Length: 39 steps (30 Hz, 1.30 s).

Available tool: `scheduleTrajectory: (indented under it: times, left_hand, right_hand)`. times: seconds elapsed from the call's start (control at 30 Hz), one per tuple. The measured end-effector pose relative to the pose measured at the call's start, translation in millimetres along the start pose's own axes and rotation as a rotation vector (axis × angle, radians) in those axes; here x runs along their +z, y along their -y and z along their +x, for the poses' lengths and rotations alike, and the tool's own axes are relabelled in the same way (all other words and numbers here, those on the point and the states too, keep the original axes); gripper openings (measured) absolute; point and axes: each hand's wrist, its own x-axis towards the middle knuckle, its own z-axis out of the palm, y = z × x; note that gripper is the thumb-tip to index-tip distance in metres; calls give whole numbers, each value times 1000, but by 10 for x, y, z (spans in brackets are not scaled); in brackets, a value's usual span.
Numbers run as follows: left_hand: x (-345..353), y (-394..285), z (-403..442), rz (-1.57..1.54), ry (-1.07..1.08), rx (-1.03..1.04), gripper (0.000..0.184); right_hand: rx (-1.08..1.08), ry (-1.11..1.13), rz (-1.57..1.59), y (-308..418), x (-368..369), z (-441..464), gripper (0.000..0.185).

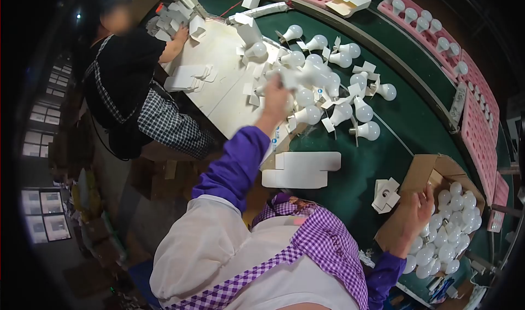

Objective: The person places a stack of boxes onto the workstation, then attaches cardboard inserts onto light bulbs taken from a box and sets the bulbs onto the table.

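Observation:
My left hand reaches over a cluster of white light bulbs, many with white card pieces around their bases. Motion blurs its fingers, and a smeared white shape lies beside them, so a hold cannot be made out. My right hand is at the near side of a cardboard box filled with loose bulbs. Its fingers are stretched out and partly apart, with nothing visible between them. Flat white cartons lie in front of me. A folded white card insert with a round hole sits left of the box.
A co-worker at the left reaches toward small white boxes. Stacked flat cartons lie on the white board. Beyond a rail, pink trays hold some bulbs. An opened small carton rests at the back.

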Motion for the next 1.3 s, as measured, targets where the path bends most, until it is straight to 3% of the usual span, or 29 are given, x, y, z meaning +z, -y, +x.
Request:
scheduleTrajectory:
  times: [0.03,0.07,0.23,0.3,0.33,0.37,0.4,0.43,0.47,0.5,0.53,0.57,0.6,0.7,0.73,0.8,0.87,0.93,0.97,1.07,1.17,1.3]
  left_hand:
    - [-352,-20,300,170,-48,126,32]
    - [-606,-70,532,11,-90,152,28]
    - [-2126,541,1462,423,-379,140,31]
    - [-2335,657,1518,798,-254,192,25]
    - [-2360,732,1554,630,-256,8,22]
    - [-2277,742,1535,602,-276,26,20]
    - [-2185,593,1500,742,-212,-156,18]
    - [-2329,706,1614,834,-181,-52,17]
    - [-2410,723,1720,1052,-175,4,19]
    - [-2503,743,1815,1117,-169,64,22]
    - [-2518,659,1821,1197,-175,81,24]
    - [-2570,717,1863,1295,-364,162,30]
    - [-2471,655,1802,1398,-447,267,32]
    - [-1641,195,1226,1289,-517,613,28]
    - [-1085,67,860,1110,-474,608,24]
    - [-278,135,196,619,34,314,20]
    - [671,204,-741,740,322,9,16]
    - [1347,274,-1413,670,763,58,26]
    - [1576,514,-1674,567,852,18,31]
    - [2125,785,-2152,692,1028,26,44]
    - [2390,928,-2303,937,1050,49,52]
    - [2430,1009,-2302,1030,1043,58,55]
  right_hand:
    - [-41,5,-74,-178,-248,100,47]
    - [-83,14,-147,-295,-419,178,46]
    - [-60,-142,-413,-376,-875,296,42]
    - [-75,-207,-502,-497,-1131,281,43]
    - [-50,-205,-580,-469,-1200,265,43]
    - [-22,-241,-625,-437,-1208,245,42]
    - [-45,-263,-680,-463,-1254,241,41]
    - [25,-231,-885,-301,-1199,221,42]
    - [-140,-115,-1050,-481,-1443,270,44]
    - [-112,-54,-1160,-460,-1458,256,46]
    - [8,-8,-1139,-419,-1438,244,47]
    - [127,41,-1105,-404,-1397,235,48]
    - [114,87,-1126,-404,-1379,225,50]
    - [76,197,-1170,-442,-1416,267,56]
    - [67,210,-1171,-497,-1429,304,59]
    - [53,257,-1201,-482,-1368,342,62]
    - [42,320,-1259,-345,-1251,386,64]
    - [-18,409,-1274,-447,-1358,480,63]
    - [-52,459,-1271,-496,-1371,505,63]
    - [-52,423,-1272,-441,-1372,494,59]
    - [-94,225,-1081,-259,-1350,383,58]
    - [-199,10,-936,-140,-1376,225,58]
